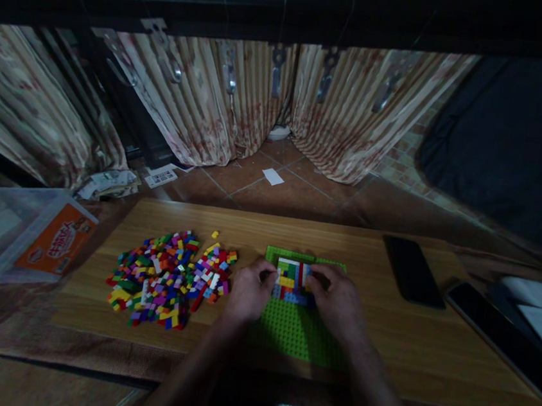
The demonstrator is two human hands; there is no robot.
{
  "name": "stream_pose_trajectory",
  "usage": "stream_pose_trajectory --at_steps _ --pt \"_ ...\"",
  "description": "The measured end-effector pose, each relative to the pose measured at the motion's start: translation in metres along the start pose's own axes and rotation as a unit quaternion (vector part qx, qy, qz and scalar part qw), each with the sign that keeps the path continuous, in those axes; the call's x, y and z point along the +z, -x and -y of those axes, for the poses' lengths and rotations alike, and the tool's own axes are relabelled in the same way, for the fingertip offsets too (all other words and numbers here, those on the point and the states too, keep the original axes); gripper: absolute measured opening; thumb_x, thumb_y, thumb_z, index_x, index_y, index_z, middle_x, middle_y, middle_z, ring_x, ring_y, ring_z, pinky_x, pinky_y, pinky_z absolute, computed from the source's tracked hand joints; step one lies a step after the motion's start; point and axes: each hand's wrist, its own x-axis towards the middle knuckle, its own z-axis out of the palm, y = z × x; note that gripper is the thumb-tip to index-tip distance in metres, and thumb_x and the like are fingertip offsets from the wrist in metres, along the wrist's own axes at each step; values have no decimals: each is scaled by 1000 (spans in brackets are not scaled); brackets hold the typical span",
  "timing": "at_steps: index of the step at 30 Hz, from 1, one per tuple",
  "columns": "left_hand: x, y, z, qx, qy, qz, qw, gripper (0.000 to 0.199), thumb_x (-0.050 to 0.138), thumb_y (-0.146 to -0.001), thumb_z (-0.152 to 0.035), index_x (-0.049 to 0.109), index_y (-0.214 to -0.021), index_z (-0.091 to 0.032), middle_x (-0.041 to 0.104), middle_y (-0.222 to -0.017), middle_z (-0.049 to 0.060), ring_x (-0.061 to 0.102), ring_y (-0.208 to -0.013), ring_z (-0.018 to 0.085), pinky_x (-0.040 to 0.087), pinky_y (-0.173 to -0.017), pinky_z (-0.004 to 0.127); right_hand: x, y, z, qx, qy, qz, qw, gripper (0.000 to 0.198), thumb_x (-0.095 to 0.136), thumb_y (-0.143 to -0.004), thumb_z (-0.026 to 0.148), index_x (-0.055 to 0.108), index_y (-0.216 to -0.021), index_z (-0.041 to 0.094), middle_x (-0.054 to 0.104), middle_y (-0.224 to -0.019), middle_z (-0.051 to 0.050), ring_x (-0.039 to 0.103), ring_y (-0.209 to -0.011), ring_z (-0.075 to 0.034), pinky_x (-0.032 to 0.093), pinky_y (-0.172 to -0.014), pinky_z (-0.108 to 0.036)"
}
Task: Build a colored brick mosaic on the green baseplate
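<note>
A green studded baseplate (294, 328) lies on the wooden board. On its upper part sits a flat build of toy building bricks (291, 279) in white, red, yellow, blue and green. My left hand (251, 288) is closed, its thumb and finger pinched at the build's left edge. From the other side, my right hand (338, 300) has its bent fingers and thumb on the right edge. Both hands touch the build, and the fingers partly hide its edges. Left of my left hand spreads a pile of loose toy bricks (161, 275) in many colours.
The wooden board (249, 223) carries a black phone (414, 270) at right, beside another dark slab-like device (503, 337). A clear plastic box (2, 226) with an orange label stands off the left end. Striped curtains (204, 99) hang behind, above a tiled floor with papers (272, 177).
</note>
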Motion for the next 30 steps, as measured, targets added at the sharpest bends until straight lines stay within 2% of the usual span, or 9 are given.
stream_pose_trajectory --at_steps 12,18,22,25,27,30 --pt "3 -6 -3 -57 -29 1 998 15 57 -78 -26 70 -75 -20 70 -72 1 61 -65 14 43 -60 23 6 2 1 -18 4 -24 1000 21 54 -79 27 68 -90 16 65 -98 -10 61 -88 -21 48 -83 -36" --pt "5 0 -1 -33 -7 -11 999 17 53 -81 -27 67 -73 -19 69 -71 1 61 -65 14 43 -61 24 7 1 -8 -20 -3 -12 1000 22 56 -78 33 68 -90 19 64 -97 -9 61 -85 -21 49 -81 -39" --pt "4 8 -4 7 4 -28 1000 16 53 -82 -25 67 -77 -19 68 -74 2 60 -67 14 43 -62 24 5 -2 -9 -10 28 3 1000 27 55 -80 38 67 -94 19 65 -98 -10 61 -86 -24 49 -81 -43" --pt "-7 14 -10 30 31 -62 997 21 49 -86 -26 67 -77 -19 65 -70 2 57 -64 13 41 -60 23 3 -2 5 -28 45 -42 998 28 51 -83 39 67 -95 19 66 -101 -12 60 -93 -27 46 -85 -45" --pt "-24 15 -11 36 73 -97 992 23 48 -87 -28 66 -78 -18 63 -68 1 55 -62 12 40 -58 23 6 0 20 -51 20 -60 997 28 48 -86 38 67 -94 19 66 -101 -11 61 -95 -26 46 -87 -43" --pt "-61 13 -6 28 160 -189 969 23 52 -86 -33 66 -78 -16 61 -69 0 53 -63 11 40 -60 22 21 12 48 -90 -63 -22 994 24 48 -88 36 67 -91 22 68 -96 -7 62 -91 -22 47 -84 -36"
